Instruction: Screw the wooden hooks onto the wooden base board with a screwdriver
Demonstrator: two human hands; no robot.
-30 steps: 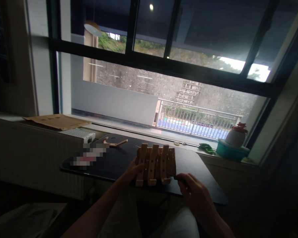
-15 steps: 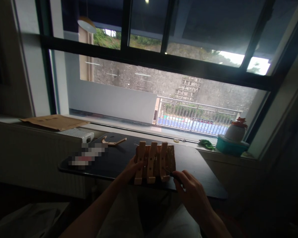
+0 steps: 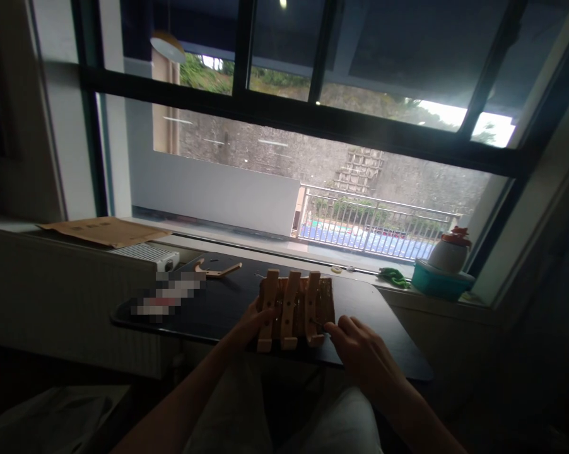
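Note:
A wooden board with three pale wooden hooks lies near the front edge of a dark table. My left hand grips the board's left side, fingers curled on it. My right hand is pinched at the board's lower right corner on a small dark thin tool; what it is I cannot make out in the dim light. A loose wooden hook lies at the back left of the table.
On the window sill stand a teal bowl with a white, red-topped pot and a green cloth. Brown cardboard and a white device lie at the left. Window panes rise behind. My lap sits below the table edge.
My right hand has moved forward and left, up to the board's lower right corner. The left hand and the board have stayed where they were.

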